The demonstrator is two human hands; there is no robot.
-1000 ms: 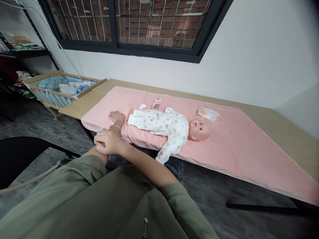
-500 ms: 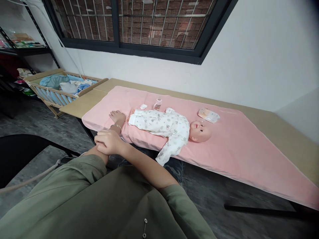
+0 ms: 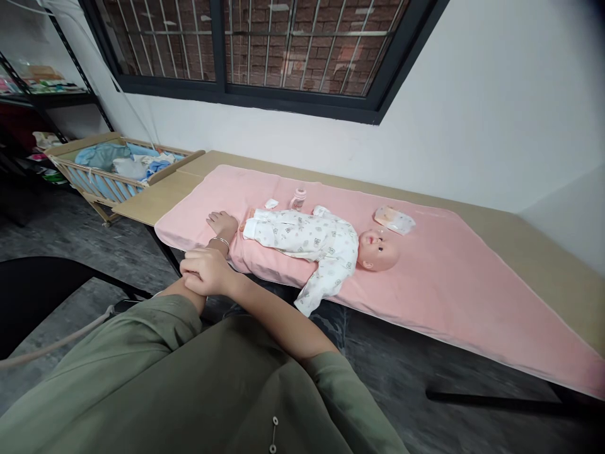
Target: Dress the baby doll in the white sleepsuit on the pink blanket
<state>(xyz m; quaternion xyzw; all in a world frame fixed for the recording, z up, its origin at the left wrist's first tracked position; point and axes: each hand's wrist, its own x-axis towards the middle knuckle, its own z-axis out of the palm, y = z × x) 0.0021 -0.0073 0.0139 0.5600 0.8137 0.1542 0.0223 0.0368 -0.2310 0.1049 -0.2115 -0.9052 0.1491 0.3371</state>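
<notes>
One doll (image 3: 312,243) lies lengthwise, head rightward; left hand (image 3: 221,222) flat on the blanket (image 3: 439,277), right hand (image 3: 205,271) clenched around the left forearm, hiding it.

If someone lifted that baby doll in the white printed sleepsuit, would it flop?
Probably partly: the baby doll in the white printed sleepsuit has one sleeve drooping over the pink blanket edge, suggesting loose limbs. Its glossy head looks rigid.
</notes>
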